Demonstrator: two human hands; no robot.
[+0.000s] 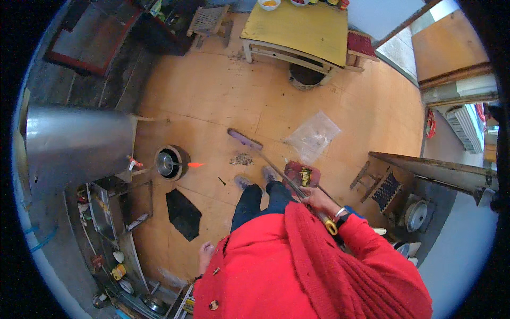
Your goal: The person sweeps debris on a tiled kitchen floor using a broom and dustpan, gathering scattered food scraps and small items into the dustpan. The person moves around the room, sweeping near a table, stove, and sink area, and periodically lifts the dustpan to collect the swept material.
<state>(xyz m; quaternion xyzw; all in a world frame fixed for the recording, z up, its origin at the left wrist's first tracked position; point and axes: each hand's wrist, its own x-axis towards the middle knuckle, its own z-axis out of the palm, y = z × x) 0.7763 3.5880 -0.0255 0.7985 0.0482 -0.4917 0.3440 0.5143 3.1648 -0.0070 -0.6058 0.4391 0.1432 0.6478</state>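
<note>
My right hand (322,201) grips the long handle of a broom with a purple head (244,139). The broom head rests on the tiled floor ahead of my feet. A second rod, running up from a red dustpan (294,172), passes by the same hand; whether my fingers also hold it cannot be told. Yellowish scraps lie in the dustpan, beside my right shoe. Between the broom head and my shoes is a small heap of dark debris (242,159). At my left side hangs my left hand (206,253), fingers curled, with nothing visible in it.
A clear plastic sheet (314,135) lies beyond the dustpan. To the left are a round stove (172,162), a black mat (184,215) and a large metal tank (79,143). A yellow table (297,30) stands ahead, a woven stool (382,189) to the right.
</note>
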